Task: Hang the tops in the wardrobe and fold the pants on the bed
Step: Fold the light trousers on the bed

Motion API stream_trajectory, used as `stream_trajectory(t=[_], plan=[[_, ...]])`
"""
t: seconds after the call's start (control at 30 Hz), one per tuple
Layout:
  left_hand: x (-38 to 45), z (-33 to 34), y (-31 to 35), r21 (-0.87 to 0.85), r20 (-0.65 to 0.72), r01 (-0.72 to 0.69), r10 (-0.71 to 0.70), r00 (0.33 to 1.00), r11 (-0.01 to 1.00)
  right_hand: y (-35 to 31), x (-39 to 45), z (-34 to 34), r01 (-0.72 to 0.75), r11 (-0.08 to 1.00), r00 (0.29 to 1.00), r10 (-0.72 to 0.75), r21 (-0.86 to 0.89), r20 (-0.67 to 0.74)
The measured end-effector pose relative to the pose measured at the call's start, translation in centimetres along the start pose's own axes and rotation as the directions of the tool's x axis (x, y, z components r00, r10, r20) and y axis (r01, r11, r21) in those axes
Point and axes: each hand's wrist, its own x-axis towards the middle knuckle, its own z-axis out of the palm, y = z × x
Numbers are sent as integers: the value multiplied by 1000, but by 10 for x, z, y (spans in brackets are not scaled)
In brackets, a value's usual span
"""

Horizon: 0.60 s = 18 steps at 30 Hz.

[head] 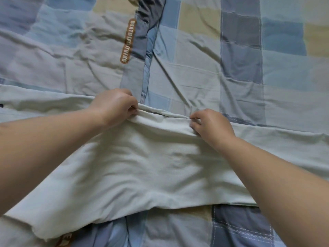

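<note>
Soft, even, slightly dim indoor light with a cool cast, no glare, faint shadows under the forearms across the pale cloth (142, 166), slight motion blur at the right hand (211, 125), wide-angle bending of the bed (284, 50) toward the edges, fine detail soft throughout

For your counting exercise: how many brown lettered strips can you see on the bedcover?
2. One brown lettered strip lies at the upper centre of the patchwork bedcover; another peeks out at the bottom edge, partly covered by the pale green garment. More may be hidden beneath it.
</note>
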Motion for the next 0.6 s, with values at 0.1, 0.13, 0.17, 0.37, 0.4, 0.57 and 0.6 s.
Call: stream_trajectory(t=[0.1,0.13,0.17,0.37,0.4,0.57,0.6], plan=[[10,0,-3,-115,-82,93,-103,991,989,0,7,-2,-31,999,985,38,41,-171],[14,2,-3,-147,-114,142,-159,981,979,0,10,-4,-74,989,970,101,129,-219],[16,5,-1,-167,-135,182,-205,969,969,0,13,-5,-111,969,956,165,223,-243],[-15,28,27,-305,-344,-29,-82,935,952,-15,-16,25,64,961,946,27,269,-322],[-24,33,34,-268,-354,-157,54,934,950,-15,-22,32,81,954,941,22,290,-337],[-46,65,55,-104,-195,-412,388,901,905,9,-15,39,-102,971,971,144,214,-189],[-47,69,55,-71,-179,-409,391,903,910,13,-13,39,-116,980,975,143,161,-168]])
